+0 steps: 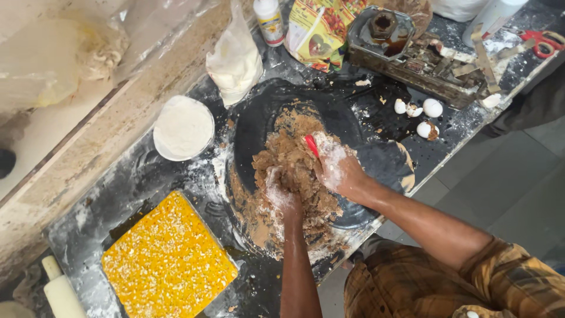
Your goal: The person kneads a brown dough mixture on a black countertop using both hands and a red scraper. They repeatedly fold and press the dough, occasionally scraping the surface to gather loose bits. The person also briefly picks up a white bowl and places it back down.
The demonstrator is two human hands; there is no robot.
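Kneading brown dough (294,176) on dark round board (365,159), centre of floury worktop (118,218). Left hand (281,191) buried in mass, fingers clenched into it. Right hand (336,168) grips red scraper (311,145), steadying heap's edge. One flour bowl (183,128), one yellow slab (168,262), four eggshell pieces (425,115) pushed aside.

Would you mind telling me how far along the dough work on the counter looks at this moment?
Done: eggshells lie cracked on the counter, and a yellow nut-studded slab sits finished alongside. In hand: the left hand presses into the brown dough on the dark round tray, while the right hand grips a red tool. Left: the dough is crumbly, not yet smooth; the bowl of flour and rolling pin wait.
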